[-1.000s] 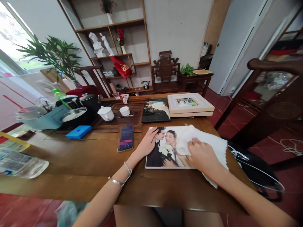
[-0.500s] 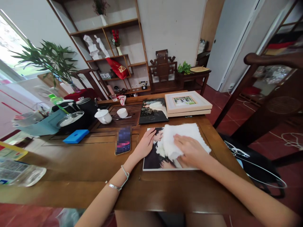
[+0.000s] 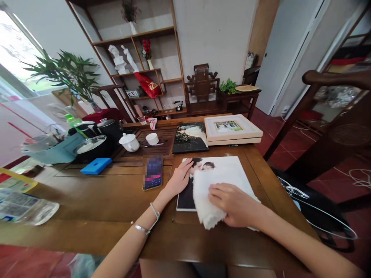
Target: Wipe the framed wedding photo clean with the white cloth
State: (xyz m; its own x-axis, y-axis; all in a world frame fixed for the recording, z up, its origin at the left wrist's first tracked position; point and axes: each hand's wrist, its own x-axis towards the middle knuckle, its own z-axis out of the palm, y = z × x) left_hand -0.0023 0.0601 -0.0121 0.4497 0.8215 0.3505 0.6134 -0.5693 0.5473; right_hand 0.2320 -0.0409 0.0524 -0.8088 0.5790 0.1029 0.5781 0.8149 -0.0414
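Note:
A photo panel with a portrait of a couple lies on the wooden table in front of me. My left hand rests on its left edge, fingers stretched out and lying flat. A white cloth covers the lower middle of the panel and hangs over the near edge. My right hand presses on this cloth, its fingers bent and gripping it. Part of the portrait is hidden under cloth and hand. Left of my left hand lies a phone.
Behind the panel are a dark photo panel and a stack of pale framed pictures. On the left stand a white lidded cup, a white bowl, a blue block and a dark pot. A wooden chair is at the right.
My right hand has drawn the cloth toward me, from the panel's upper part down past its near edge. More of the panel's top shows. The left hand stays on the left edge.

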